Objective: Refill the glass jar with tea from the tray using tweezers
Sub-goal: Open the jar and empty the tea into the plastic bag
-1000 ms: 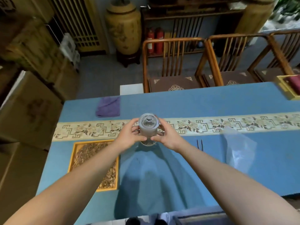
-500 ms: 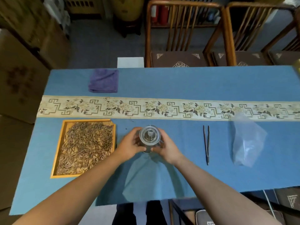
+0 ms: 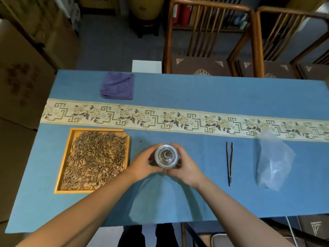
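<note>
Both hands, left hand (image 3: pixel 142 165) and right hand (image 3: pixel 185 168), clasped lidded glass jar (image 3: pixel 166 155) on bench (image 3: pixel 195 90). Tray (image 3: pixel 60 172) at 9 o'clock, tweezers (image 3: pixel 229 163) at 3. Setup step; lid likely needed lifting next.

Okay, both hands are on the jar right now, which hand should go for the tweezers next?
Right, probably. The tweezers lie on the cloth to the right of the glass jar, nearest the right hand. The left hand sits on the tea tray side and can steady the jar.
</note>
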